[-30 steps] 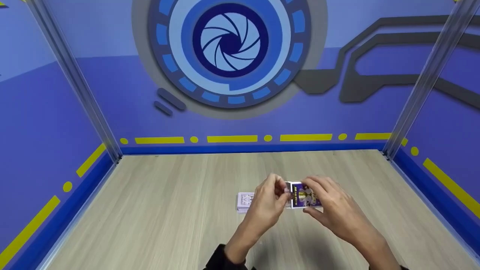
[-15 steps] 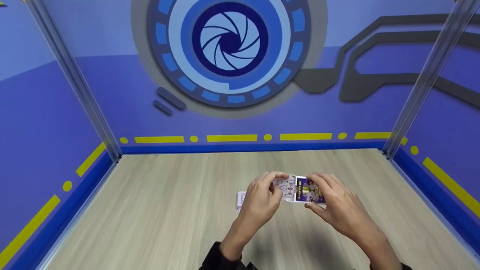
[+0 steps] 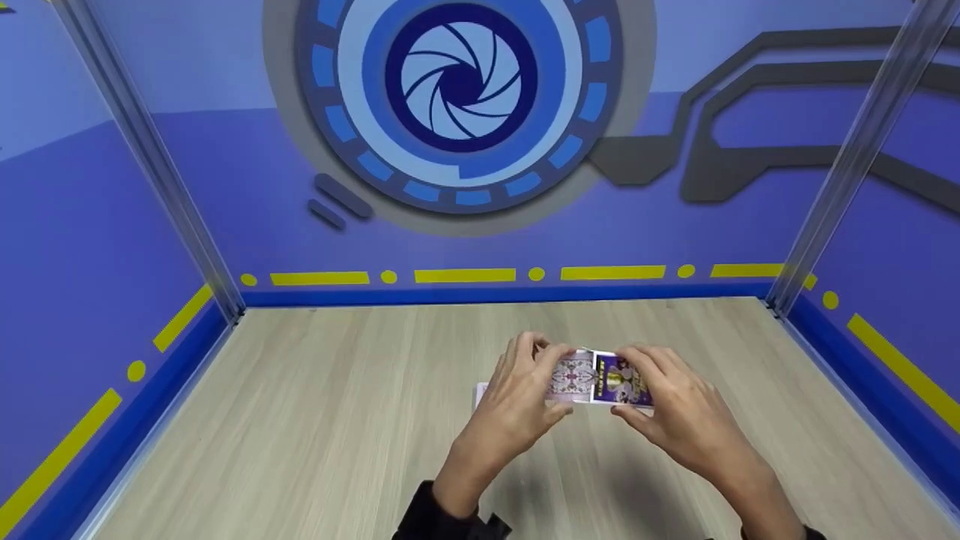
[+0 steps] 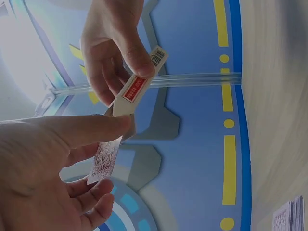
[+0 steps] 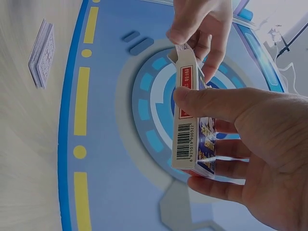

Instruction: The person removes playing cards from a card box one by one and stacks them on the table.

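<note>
My right hand [image 3: 686,412] grips a purple and white playing-card box [image 3: 622,381] above the table, thumb on one narrow side and fingers on the other. In the right wrist view the box [image 5: 185,139] shows a barcode and a red label on its side. Patterned playing cards [image 3: 572,375] stick partly out of the box's left end. My left hand [image 3: 517,397] holds them at that end, its thumb at the box's mouth in the left wrist view. How many cards are there I cannot tell. A pile of playing cards [image 5: 43,55] lies on the table, mostly behind my left hand.
The wood-grain table [image 3: 337,420] is enclosed by blue printed panels [image 3: 210,195] at the back and sides. Metal posts [image 3: 840,172] stand at the back corners.
The cards at the box's left end show more of their patterned backs. My left hand has shifted slightly left and up, its fingers spread wider along the cards. The box rose a little.
</note>
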The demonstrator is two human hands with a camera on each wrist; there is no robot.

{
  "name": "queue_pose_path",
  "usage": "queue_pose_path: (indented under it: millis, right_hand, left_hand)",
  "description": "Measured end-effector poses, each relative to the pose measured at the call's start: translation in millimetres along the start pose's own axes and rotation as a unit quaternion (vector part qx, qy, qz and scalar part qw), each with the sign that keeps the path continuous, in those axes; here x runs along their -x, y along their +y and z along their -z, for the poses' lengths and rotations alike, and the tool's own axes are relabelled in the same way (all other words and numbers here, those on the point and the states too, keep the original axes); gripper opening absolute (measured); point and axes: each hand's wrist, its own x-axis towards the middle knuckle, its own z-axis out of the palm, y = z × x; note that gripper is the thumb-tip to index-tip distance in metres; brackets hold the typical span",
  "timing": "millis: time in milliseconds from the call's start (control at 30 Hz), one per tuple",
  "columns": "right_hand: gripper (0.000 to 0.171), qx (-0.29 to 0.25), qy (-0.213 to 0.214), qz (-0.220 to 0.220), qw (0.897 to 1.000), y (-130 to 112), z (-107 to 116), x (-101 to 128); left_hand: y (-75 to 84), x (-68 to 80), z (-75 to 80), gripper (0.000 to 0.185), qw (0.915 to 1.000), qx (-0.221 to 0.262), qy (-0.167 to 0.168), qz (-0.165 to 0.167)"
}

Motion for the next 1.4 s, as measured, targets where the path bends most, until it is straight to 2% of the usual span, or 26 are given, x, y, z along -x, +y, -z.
queue_pose_path:
  millis: [167, 400, 567, 967, 1133, 1400]
  right_hand:
    - [0.075, -0.003, -0.008, -0.001, 1.000, 0.4, 1.0, -0.3]
    - [0.074, 0.006, -0.022, -0.021, 1.000, 0.5, 4.3, -1.9]
    - [0.073, 0.014, -0.016, -0.026, 0.999, 3.1, 7.2, -1.3]
    - [0.077, 0.009, 0.029, -0.031, 0.999, 7.8, 7.8, 0.6]
    - [0.079, 0.013, 0.038, -0.028, 0.999, 10.5, 6.2, 0.8]
    - [0.077, 0.020, 0.036, -0.023, 0.999, 12.1, 5.4, 1.4]
  left_hand:
    - [1.4, -2.1, -4.5, 0.069, 0.9983, -0.058, 0.003, -0.009]
    - [-0.2, -3.3, -1.0, 0.069, 0.9968, -0.078, 0.005, -0.016]
    - [-8.2, -3.1, 4.2, 0.068, 0.9973, -0.071, 0.013, -0.011]
    - [-35.9, -2.0, 16.3, 0.061, 0.9985, -0.034, 0.032, 0.030]
    - [-44.6, -1.0, 15.8, 0.062, 0.9976, -0.033, 0.007, 0.060]
    - [-62.1, 0.4, 3.8, 0.059, 0.9930, -0.021, -0.051, 0.104]
